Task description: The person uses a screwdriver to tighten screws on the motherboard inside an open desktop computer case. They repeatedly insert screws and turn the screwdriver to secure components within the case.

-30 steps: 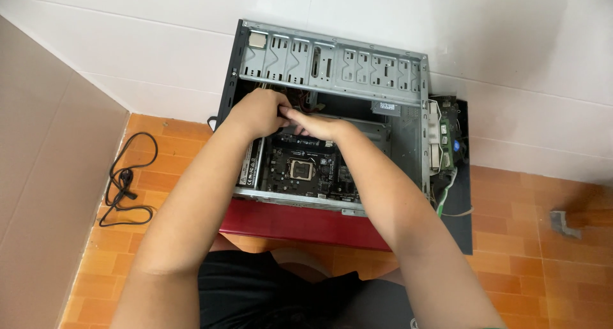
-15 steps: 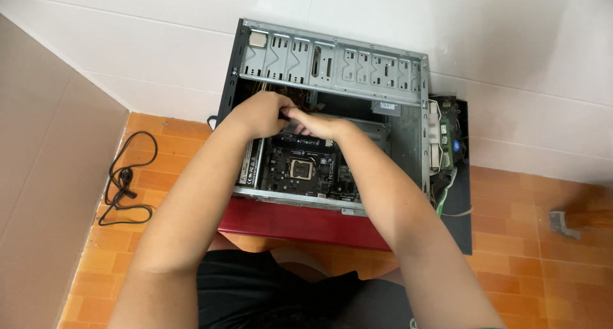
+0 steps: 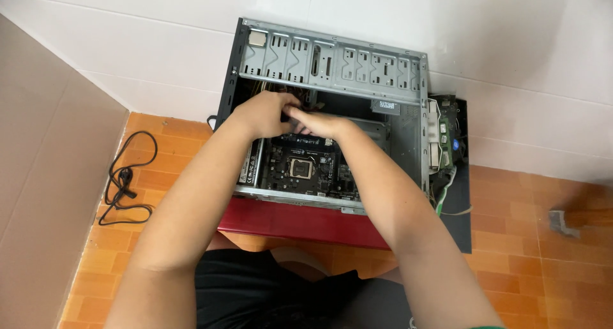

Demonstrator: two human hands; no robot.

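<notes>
An open desktop computer case (image 3: 332, 61) lies on its side against the white tiled wall, its metal drive cage toward the wall. Inside it sits a dark motherboard (image 3: 306, 169) with a bare processor socket. My left hand (image 3: 262, 112) and my right hand (image 3: 319, 123) are both inside the case, above the board's upper edge, their fingertips meeting on a small part that the fingers hide. Both hands' fingers are curled; what they grip cannot be made out.
A red panel (image 3: 300, 219) lies under the case's near edge. A black side panel (image 3: 456, 214) with green circuit boards (image 3: 447, 137) and cables rests at the right. A black power cord (image 3: 124, 182) coils on the orange floor at left. A small grey object (image 3: 562, 222) lies far right.
</notes>
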